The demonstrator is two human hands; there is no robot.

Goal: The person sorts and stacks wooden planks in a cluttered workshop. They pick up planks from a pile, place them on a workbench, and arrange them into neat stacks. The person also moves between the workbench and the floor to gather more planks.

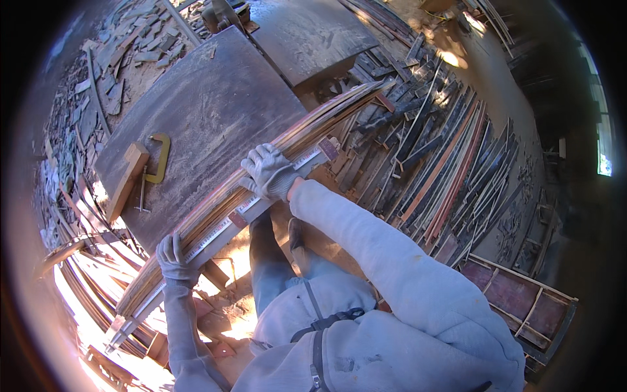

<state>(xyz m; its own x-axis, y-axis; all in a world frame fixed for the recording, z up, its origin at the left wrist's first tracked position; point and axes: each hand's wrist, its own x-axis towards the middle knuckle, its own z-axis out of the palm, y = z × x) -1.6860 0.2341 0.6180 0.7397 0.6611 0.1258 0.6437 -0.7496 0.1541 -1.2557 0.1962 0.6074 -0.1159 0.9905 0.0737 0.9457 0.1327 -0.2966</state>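
Note:
A bundle of long, thin wood strips [212, 214] lies along the near edge of a dark, dusty worktable [202, 111]. In a grey work glove, my left hand [174, 262] is closed over the strips near their lower-left part. My right hand [270, 172], gloved the same way, curls its fingers over the bundle farther up and to the right. Both thumbs are partly hidden. A metal rail with a measuring scale [214, 232] runs along my side of the strips, just under my hands.
A yellow C-clamp [160, 159] grips a wooden board [128, 178] at the table's left. Beyond lies a second tabletop [304, 42]. Long wood pieces [450, 170] pile up on the right. Scraps [144, 49] cover the ground far left. A framed panel [516, 294] stands lower right.

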